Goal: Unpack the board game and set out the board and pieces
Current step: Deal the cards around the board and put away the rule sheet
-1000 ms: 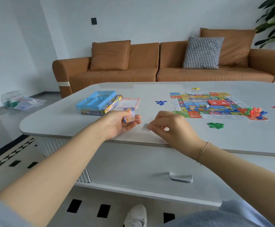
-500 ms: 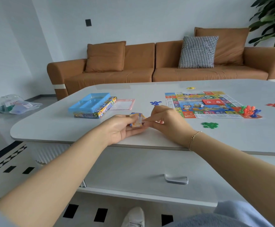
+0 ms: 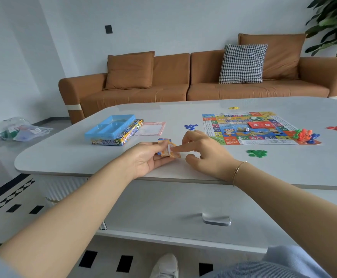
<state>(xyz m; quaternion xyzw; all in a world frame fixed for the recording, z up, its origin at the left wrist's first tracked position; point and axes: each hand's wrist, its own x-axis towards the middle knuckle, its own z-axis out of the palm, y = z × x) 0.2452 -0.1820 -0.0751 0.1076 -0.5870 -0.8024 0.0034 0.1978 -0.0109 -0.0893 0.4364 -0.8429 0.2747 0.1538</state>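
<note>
left hand (image 3: 149,157) grips a small orange-and-blue wrapped card pack (image 3: 166,150) low over the grey table's (image 3: 67,155) near edge, steadying it so the right hand (image 3: 205,151), index finger extended, other fingers loosely curled, can pick at its wrapper. colourful square paper board (image 3: 259,127) already lies flat, well apart to the right, piece piles around it.

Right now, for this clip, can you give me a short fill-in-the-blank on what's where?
1. The left hand holds a small pack of ____.
2. The blue tray sits on top of the game ____.
3. The game board lies ____ on the table.
4. The green tokens lie ____ the board.

Missing: cards; box; unfolded; off
</note>
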